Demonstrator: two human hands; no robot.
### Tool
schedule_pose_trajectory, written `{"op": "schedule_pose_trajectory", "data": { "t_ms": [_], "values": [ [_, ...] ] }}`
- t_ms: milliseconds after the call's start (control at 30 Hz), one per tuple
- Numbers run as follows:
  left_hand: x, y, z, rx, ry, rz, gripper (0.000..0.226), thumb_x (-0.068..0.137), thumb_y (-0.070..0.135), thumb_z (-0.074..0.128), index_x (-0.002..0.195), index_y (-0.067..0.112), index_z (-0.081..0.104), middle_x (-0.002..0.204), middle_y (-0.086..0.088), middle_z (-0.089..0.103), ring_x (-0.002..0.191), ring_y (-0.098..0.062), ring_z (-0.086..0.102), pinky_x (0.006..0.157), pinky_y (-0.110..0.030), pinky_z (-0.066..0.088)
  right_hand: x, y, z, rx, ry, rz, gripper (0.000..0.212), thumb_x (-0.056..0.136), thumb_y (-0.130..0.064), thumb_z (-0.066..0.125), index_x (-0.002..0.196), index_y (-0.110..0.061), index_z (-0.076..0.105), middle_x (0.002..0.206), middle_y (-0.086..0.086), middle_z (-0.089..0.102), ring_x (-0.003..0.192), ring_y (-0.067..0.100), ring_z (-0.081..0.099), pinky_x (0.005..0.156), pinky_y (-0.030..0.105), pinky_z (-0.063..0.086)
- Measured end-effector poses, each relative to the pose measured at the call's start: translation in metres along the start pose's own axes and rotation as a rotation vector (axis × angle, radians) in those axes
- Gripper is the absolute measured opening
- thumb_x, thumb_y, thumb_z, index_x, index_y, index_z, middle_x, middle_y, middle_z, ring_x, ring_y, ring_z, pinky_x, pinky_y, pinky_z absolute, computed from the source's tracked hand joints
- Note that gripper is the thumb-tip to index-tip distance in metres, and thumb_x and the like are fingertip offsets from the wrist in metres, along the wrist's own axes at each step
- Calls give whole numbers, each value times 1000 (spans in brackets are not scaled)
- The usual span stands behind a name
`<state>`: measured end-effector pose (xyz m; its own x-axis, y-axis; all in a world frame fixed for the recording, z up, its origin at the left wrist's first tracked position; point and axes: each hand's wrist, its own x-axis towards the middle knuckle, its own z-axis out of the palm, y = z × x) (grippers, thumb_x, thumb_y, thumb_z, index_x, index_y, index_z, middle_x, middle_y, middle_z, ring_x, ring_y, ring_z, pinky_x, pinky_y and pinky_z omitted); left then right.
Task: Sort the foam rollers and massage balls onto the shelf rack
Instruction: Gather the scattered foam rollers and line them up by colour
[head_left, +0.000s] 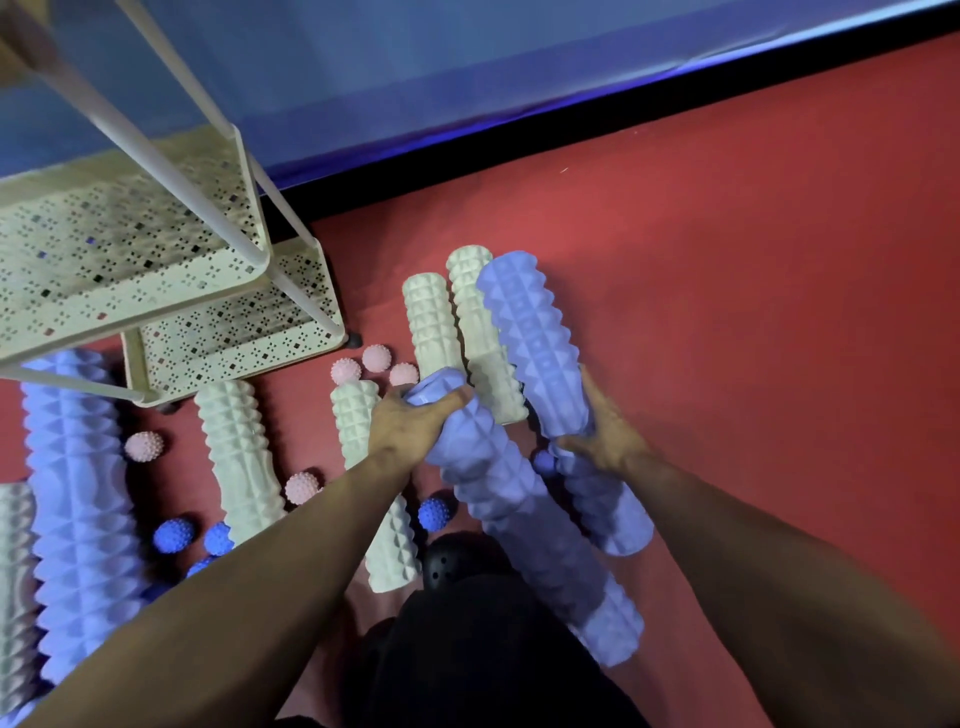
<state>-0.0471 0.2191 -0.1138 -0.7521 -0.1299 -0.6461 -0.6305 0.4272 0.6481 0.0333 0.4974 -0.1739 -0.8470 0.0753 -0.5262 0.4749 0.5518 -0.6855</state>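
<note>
Count, head view:
Purple foam rollers: 3, namely far left, centre, right
Pale green foam rollers: 4
Grey roller: 1, cut by left edge
Pink spiky balls: 5
Blue spiky balls: at least 4, some partly hidden
Shelf rack: 1

Floor: red, matte, looks like mat or carpet, fills most of the view. Black baseboard strip runs diagonally along its far edge, upper right down toward left. Above that a wall, blue-lit, with a brighter violet-blue glow line just over the strip. Light is dim and coloured overall; soft shadows on the floor. No windows in view.
</note>
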Motion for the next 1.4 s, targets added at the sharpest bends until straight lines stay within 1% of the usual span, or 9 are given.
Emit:
{"op": "schedule_pose_trajectory", "data": {
  "t_ms": [367, 533, 667, 800, 900, 1033, 1133, 1267, 1400],
  "values": [
    [3, 1, 2, -23, -20, -6, 86, 45, 73, 86, 108, 17, 70, 97, 3, 76, 86, -14, 74, 72, -29, 60, 2, 18, -13, -113, 96, 194, 68, 93, -14, 69, 153, -15, 38, 155, 10, 41, 140, 28, 43, 113, 27, 29],
    [-6, 14, 1, -62, -47, -3, 67, 54, 63, 88, 100, 17, 71, 90, 4, 77, 81, -14, 74, 67, -28, 57, -17, -25, -10, 74, 146, 98, 61, 91, -35, 73, 146, -20, 50, 148, -3, 46, 132, 9, 44, 105, 17, 32],
    [-11, 32, -7, -153, -91, -24, 52, 65, 52, 88, 95, 11, 75, 83, 3, 77, 74, -14, 72, 69, -29, 58, -39, -69, -8, 276, -110, 34, 39, 90, -25, 75, 127, -19, 63, 116, -16, 66, 107, -6, 62, 82, 3, 43],
    [-12, 46, -14, -275, -88, -67, 63, 62, 55, 88, 101, 7, 75, 85, -3, 76, 67, -17, 70, 55, -26, 51, -57, -74, -10, 101, -301, 20, 74, 73, -62, 79, 135, -38, 49, 121, -26, 60, 115, -6, 56, 92, 9, 41],
    [-15, 53, -15, -303, -76, -88, 66, 61, 58, 88, 97, 4, 73, 72, -1, 69, 55, -14, 61, 47, -23, 44, -66, -76, -22, -34, -337, 15, 74, 73, -53, 84, 134, -41, 42, 119, -28, 55, 109, -8, 52, 82, 0, 38],
    [-20, 61, -11, -349, -187, -52, 79, 62, 65, 85, 117, 11, 68, 105, -1, 75, 87, -15, 73, 70, -31, 58, -71, -72, -40, 4, -183, 17, 77, 69, -45, 90, 129, -38, 42, 116, -16, 60, 103, -5, 58, 80, 5, 43],
    [-21, 67, -5, -315, -211, -44, 111, 61, 73, 80, 149, 20, 38, 138, 2, 55, 122, -20, 58, 102, -44, 52, -63, -68, -54, 95, 11, 83, 72, 72, -39, 89, 128, -31, 45, 107, -13, 63, 94, -3, 63, 71, 7, 44],
    [-18, 54, 2, -212, -166, -31, 117, 57, 80, 75, 151, 23, 38, 138, 2, 55, 125, -19, 55, 110, -46, 44, -35, -55, -76, -29, 258, 238, 77, 69, -66, 77, 127, -30, 41, 116, -4, 64, 106, 25, 64, 91, 40, 51],
    [-7, 31, -3, -182, -127, -44, 105, 65, 75, 75, 148, 20, 41, 132, 2, 57, 112, -15, 60, 108, -45, 46, -4, -38, -90, -179, 371, 315, 88, 69, -70, 73, 132, -21, 36, 128, 12, 61, 116, 37, 60, 93, 49, 50]
  ]
}}
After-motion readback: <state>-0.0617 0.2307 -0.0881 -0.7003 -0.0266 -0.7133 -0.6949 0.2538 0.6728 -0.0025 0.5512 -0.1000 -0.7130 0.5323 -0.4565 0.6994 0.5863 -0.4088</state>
